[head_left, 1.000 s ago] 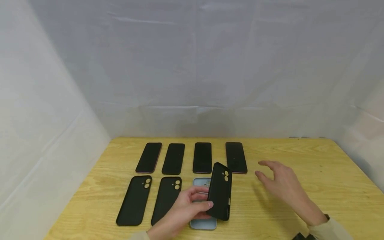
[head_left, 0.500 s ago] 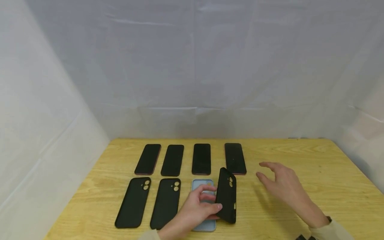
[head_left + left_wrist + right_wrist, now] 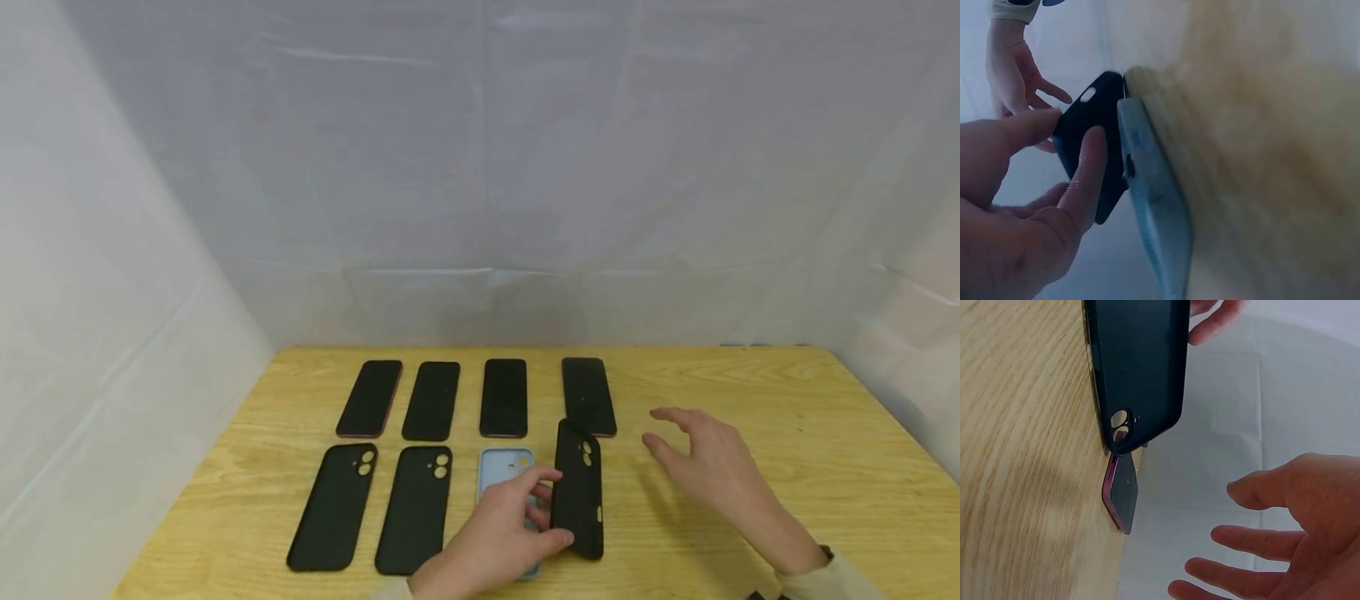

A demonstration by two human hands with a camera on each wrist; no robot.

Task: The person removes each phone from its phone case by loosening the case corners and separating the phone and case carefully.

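My left hand (image 3: 498, 529) holds a black phone case (image 3: 579, 492) by its left side, thumb near the lower corner and fingers along the edge. The case is tilted, its left side raised and its right edge low at the tabletop; whether that edge touches the wood I cannot tell. Partly hidden under this hand lies a light blue phone case (image 3: 504, 467). My right hand (image 3: 712, 467) hovers to the right, fingers apart and nothing in them. Just behind the held case lies a dark phone (image 3: 589, 396) with a pinkish edge (image 3: 1107, 490).
Farther left in the back row lie three more dark phones, a left one (image 3: 371, 398), a middle one (image 3: 432, 401) and a right one (image 3: 504, 397). Two black cases, one outer (image 3: 330, 517) and one inner (image 3: 412, 517), lie in front. White sheeting (image 3: 480, 167) surrounds the wooden table (image 3: 780, 400).
My left hand has carried the black phone case to the right, off the light blue case, and turned it more edge-on and lower. The right hand has barely moved.
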